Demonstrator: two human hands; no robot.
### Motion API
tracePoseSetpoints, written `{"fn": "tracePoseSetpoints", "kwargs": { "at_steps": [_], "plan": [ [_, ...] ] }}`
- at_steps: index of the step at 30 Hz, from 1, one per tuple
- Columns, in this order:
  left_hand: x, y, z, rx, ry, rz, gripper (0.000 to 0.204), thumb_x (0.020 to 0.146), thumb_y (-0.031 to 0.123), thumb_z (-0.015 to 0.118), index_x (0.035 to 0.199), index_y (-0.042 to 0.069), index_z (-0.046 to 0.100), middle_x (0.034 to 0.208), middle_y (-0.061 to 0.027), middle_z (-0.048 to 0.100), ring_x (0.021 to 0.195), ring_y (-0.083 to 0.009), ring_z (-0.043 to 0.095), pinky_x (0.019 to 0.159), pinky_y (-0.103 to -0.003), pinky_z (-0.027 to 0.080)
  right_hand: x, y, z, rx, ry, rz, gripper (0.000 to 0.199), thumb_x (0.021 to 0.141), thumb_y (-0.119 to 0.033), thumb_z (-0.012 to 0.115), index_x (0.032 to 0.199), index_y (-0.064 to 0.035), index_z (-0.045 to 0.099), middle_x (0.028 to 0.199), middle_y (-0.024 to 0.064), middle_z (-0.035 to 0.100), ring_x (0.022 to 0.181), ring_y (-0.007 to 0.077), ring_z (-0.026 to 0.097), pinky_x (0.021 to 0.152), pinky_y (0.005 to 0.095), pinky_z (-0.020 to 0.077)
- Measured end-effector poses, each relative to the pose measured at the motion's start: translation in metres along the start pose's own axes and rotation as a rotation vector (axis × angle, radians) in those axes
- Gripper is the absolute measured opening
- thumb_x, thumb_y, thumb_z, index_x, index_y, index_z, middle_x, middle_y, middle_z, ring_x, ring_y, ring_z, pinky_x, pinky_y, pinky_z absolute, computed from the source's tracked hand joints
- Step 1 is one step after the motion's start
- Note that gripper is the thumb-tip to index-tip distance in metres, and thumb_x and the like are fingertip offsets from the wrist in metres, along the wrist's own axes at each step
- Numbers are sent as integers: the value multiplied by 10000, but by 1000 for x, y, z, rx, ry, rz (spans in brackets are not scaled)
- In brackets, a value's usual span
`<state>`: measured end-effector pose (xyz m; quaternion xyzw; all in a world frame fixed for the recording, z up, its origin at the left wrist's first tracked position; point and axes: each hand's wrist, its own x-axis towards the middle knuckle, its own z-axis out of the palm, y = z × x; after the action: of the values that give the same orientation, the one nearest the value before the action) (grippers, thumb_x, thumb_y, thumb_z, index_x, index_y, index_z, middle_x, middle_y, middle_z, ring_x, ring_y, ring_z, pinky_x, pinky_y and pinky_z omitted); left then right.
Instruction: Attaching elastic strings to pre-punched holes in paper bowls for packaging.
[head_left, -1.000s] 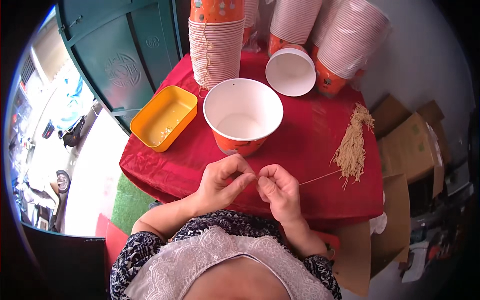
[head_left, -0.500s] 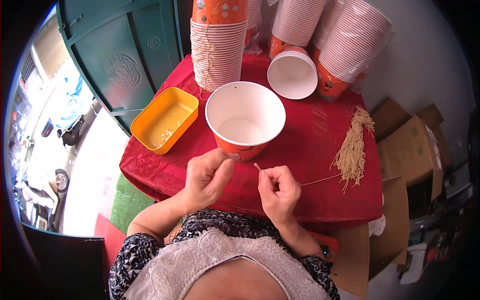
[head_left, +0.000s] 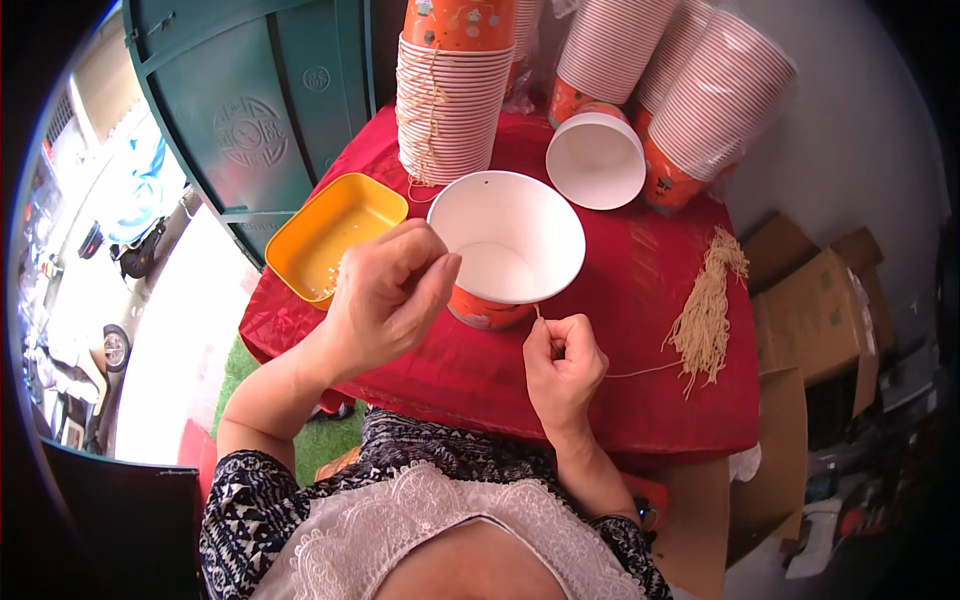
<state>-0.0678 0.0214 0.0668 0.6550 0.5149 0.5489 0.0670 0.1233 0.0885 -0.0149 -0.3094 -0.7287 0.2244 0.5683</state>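
Red-clothed tabletop (head_left: 650,265) beside embossed green door (head_left: 270,170). Now wider apart than half a second earlier: left hand (head_left: 388,295) raised in front of yellow tray (head_left: 300,228), fingers closed, any contents indiscernible; right hand (head_left: 565,368) near orange-printed paper bucket (head_left: 505,220), alone pinching beige cord (head_left: 642,372) leading to fringed bundle (head_left: 706,315).

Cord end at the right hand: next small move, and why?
I'd probably bring the cord end toward the dark, hole-like spot just below the far rim of the bucket. The right hand pinches the cord with its tip sticking up free, close to the bucket's near side, and no cord shows at that spot.
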Motion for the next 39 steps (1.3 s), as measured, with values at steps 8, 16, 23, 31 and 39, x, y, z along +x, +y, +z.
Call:
{"fn": "tracePoseSetpoints", "kwargs": {
  "at_steps": [8, 16, 23, 31, 39],
  "plan": [
    [24, -7, -2, 75, -55, -4, 148, 899, 72, 609, 809, -44, 601, 712, -130, 560, 569, -234, 553, 519, -339, 416, 1, 2, 2, -26, -6, 19, 198, 799, 75, 668, 748, -19, 502, 553, 63, 513, 457, 132, 509, 439, 287, 415],
    [53, -20, 3, 66, -489, 24, 230, 879, 59, 594, 1079, -42, 647, 1030, -193, 604, 950, -335, 648, 824, -395, 524, 4, 1, 5, -21, -24, 10, 193, 806, 72, 670, 750, -15, 507, 564, 72, 526, 460, 146, 516, 441, 297, 419],
    [79, -36, 25, 52, -943, 83, 351, 875, 29, 559, 1217, -4, 632, 1161, -199, 654, 1050, -322, 639, 943, -388, 485, 3, -1, 7, -26, -36, -3, 177, 812, 70, 668, 763, -13, 520, 572, 74, 528, 465, 149, 514, 440, 298, 414],
    [83, -43, 36, -30, -1044, 69, 299, 884, 81, 568, 1151, 4, 681, 1097, -162, 698, 1032, -282, 651, 916, -345, 489, 3, 5, 5, -9, -46, -10, 167, 815, 71, 664, 771, -12, 526, 575, 75, 525, 463, 155, 511, 441, 304, 416],
    [86, -39, 40, 6, -1144, 42, 249, 889, 58, 578, 1103, -28, 670, 1008, -150, 684, 950, -271, 638, 862, -354, 489, 7, 4, 7, 0, -45, -3, 161, 816, 66, 667, 773, -11, 533, 585, 86, 545, 475, 169, 537, 451, 313, 427]
  ]
}}
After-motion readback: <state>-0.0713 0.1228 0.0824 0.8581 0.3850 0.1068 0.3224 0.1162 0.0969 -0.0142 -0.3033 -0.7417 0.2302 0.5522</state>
